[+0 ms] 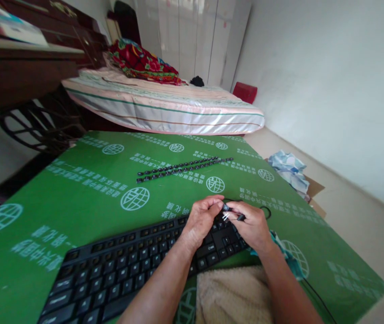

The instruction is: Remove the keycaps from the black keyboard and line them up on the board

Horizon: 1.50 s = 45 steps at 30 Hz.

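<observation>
On the left, the black keyboard (127,258) lies on the green tabletop (87,218), its long axis slanting from the near left up toward the hands, with its far-edge row lacking caps. Beyond it, well apart from both hands, two rows of black caps (179,171) run roughly along that same slant. The person's left hand (201,218) reaches over the keyboard's right part, fingers curled, thumb and forefinger nearly together at a small black piece (226,207). That piece sits just to the right of the left fingertips and between the two hands, so neither is clearly nearer; its own long axis is too small to tell. Pale prongs (225,217) show just below it, beside the right thumb. The right hand (252,225) is bent inward, fingers closed around a slim dark-ended tool (241,217). Farther right, a teal cloth (291,258) lies partly behind the right forearm.
</observation>
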### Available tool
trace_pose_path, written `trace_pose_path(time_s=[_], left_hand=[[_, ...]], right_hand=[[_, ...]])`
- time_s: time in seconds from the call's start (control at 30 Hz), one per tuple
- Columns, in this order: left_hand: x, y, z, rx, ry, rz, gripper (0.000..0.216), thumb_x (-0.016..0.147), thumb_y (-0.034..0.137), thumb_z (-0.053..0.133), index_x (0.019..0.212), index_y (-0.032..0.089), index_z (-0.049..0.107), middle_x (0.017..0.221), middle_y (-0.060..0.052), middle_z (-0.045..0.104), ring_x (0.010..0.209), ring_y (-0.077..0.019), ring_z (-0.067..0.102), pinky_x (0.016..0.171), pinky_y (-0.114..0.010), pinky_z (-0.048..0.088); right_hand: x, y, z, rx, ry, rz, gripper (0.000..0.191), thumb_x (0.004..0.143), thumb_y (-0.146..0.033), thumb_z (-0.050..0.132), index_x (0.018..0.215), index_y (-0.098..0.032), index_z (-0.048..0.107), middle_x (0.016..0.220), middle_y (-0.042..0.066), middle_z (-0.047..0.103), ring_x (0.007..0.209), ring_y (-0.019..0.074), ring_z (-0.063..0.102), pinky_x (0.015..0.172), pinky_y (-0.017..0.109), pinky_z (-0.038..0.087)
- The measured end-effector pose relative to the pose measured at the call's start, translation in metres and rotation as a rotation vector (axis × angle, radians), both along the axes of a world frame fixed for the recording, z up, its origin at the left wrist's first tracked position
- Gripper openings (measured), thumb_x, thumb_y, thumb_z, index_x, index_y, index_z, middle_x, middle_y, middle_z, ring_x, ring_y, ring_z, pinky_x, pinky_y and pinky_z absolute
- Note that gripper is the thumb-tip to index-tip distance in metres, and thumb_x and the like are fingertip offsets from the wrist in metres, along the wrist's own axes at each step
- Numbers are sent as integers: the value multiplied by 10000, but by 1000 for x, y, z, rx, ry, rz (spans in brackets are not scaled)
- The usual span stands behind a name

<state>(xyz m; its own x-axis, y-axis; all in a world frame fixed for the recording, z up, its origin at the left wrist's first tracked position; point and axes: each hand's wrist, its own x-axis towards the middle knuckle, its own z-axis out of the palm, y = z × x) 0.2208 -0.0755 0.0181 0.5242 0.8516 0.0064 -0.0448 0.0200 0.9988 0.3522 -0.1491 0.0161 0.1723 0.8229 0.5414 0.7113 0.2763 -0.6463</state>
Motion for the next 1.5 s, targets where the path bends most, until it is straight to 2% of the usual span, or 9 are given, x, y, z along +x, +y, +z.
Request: trace_pose_path(time_s=[0.27,0.43,0.57,0.73,1.0,1.27,1.5], left_hand=[[4,-2,-2,40,27,77,206,771,269,528,836,171,698,970,-40,698,943,-196,606,879,-318,439],[7,-1,-9,225,136,82,191,776,211,507,738,188,693,952,-31,695,913,-182,621,876,-309,452],[9,0,-14,374,230,78,215,771,140,497,747,204,700,917,-23,704,907,-176,622,863,-300,462],[10,-3,-13,479,312,68,238,779,109,492,753,209,706,898,-16,709,873,-161,618,839,-280,463],[9,-6,-12,542,410,74,218,765,97,524,745,209,709,914,-15,708,888,-169,611,825,-282,460],[8,-7,-12,609,469,59,207,761,92,524,700,202,688,931,-15,702,893,-173,597,820,-300,447],[7,-8,-13,626,463,60,208,758,93,518,703,210,681,920,-4,700,883,-173,589,822,-312,434]], right_hand=[[0,-2,-9,28,146,-129,128,708,-228,650,827,-212,694,671,-2,684,529,127,592,538,233,481],[-5,-3,-3,57,151,-157,125,721,-246,653,834,-211,692,715,14,704,569,142,626,561,242,504],[-9,-5,3,115,139,-178,126,726,-273,664,834,-214,692,743,26,715,616,156,654,578,242,524],[-12,-6,7,191,83,-226,131,725,-281,676,830,-204,692,738,28,720,608,156,663,577,239,538],[-12,-6,7,255,26,-264,129,719,-243,684,839,-197,698,742,18,724,606,146,670,587,219,544],[-15,-7,11,243,63,-345,151,711,-296,687,816,-189,706,736,30,725,585,151,665,590,243,555],[-17,-8,17,232,81,-353,155,699,-297,690,806,-187,709,727,34,725,581,152,662,589,244,552]])
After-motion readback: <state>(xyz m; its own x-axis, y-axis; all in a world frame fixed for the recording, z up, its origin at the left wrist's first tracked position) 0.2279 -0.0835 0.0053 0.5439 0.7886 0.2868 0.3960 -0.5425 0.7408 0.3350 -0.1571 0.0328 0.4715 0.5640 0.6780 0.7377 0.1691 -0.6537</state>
